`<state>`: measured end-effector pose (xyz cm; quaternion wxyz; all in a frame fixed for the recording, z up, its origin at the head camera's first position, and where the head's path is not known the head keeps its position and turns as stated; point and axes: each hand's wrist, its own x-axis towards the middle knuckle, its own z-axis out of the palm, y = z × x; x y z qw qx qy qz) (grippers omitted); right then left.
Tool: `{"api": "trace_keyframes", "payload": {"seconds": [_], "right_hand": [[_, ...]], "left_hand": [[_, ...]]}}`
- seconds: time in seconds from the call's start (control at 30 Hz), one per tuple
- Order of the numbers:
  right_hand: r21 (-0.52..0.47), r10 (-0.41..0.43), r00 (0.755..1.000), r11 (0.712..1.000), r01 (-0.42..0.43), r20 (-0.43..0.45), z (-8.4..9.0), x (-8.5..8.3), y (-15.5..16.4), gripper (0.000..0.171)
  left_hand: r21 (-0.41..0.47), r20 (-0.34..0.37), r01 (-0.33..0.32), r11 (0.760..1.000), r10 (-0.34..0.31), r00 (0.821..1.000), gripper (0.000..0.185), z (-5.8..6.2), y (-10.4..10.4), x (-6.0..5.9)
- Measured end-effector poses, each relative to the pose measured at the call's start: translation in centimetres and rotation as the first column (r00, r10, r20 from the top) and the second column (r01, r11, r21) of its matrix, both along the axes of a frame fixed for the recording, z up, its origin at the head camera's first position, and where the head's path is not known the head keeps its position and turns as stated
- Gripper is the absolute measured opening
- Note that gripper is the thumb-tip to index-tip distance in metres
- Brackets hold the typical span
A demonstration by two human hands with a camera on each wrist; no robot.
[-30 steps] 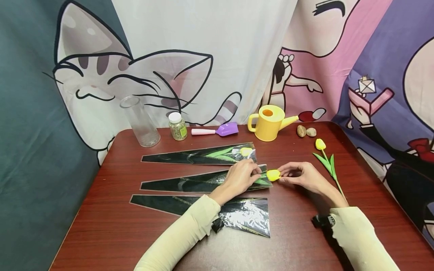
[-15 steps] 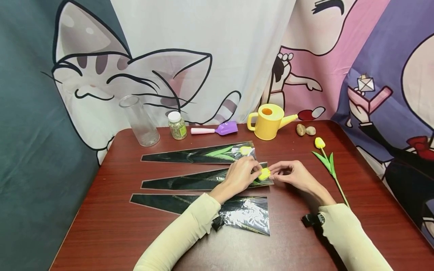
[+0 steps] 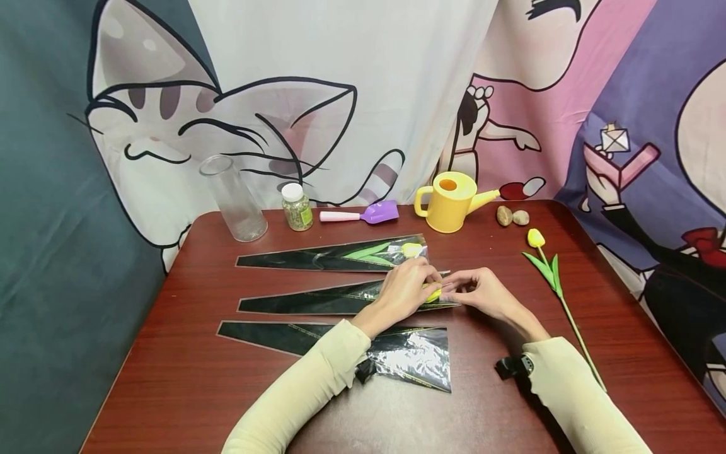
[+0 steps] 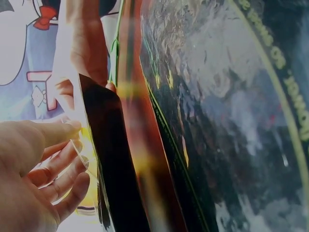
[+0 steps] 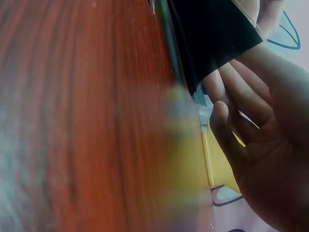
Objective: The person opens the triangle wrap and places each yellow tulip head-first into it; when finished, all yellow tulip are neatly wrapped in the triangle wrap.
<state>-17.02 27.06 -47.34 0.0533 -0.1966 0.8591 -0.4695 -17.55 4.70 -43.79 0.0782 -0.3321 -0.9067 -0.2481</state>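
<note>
Head view: both hands meet at the wide mouth of the middle sleeve [image 3: 334,299], a long black-and-clear cellophane cone lying on the dark red worktop [image 3: 170,378]. The left hand [image 3: 405,291] pinches the sleeve's open edge, fingers curled over it. The right hand [image 3: 479,293] closes its grip on the yellow tulip head [image 3: 433,295], which sits right at the mouth, mostly hidden between the fingertips; how far it is inside cannot be told.

The far sleeve [image 3: 334,257] already holds a tulip, its green leaves and yellow bloom showing through the clear part. The near sleeve [image 3: 397,356] lies flat under the left forearm and shows nothing inside. A loose tulip [image 3: 547,268] lies apart on the right side of the worktop.

Along the back edge stand a clear glass vase [image 3: 232,198], which looks empty, a small white-capped jar [image 3: 297,208] filled with greenish bits, a purple scoop [image 3: 363,215], a yellow watering can [image 3: 450,202] with an open top, and two stones [image 3: 512,216] just beside its spout.

The left wrist view shows fingers [image 4: 53,169] against the sleeve's black edge with a yellow glow behind. The right wrist view is blurred, with fingers [image 5: 241,111] curled at the sleeve's corner.
</note>
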Motion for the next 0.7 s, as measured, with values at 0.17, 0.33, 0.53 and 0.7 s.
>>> {"api": "trace_keyframes", "payload": {"seconds": [0.17, 0.33, 0.53, 0.7], "right_hand": [[0.010, -0.009, 1.000, 1.000, 0.009, 0.002, 0.2, 0.2, -0.4, 0.020], [0.012, 0.003, 1.000, 1.000, -0.003, -0.008, 1.7, 0.9, -1.3, 0.019], [0.015, 0.004, 1.000, 1.000, -0.004, -0.010, 2.2, 0.9, -1.7, 0.017], [0.061, 0.012, 1.000, 0.998, -0.011, -0.015, 0.6, 0.4, -0.5, 0.018]], "left_hand": [[-0.001, -0.005, 0.003, 1.000, -0.003, 1.000, 0.011, 0.0, 0.0, -0.1], [-0.005, -0.006, -0.001, 1.000, 0.001, 1.000, 0.010, -0.2, -0.1, -0.2], [-0.011, -0.023, -0.013, 1.000, 0.012, 1.000, 0.012, -0.1, -0.4, -0.1], [-0.008, -0.030, -0.020, 1.000, 0.020, 0.999, 0.020, -0.2, -0.7, 0.1]]}}
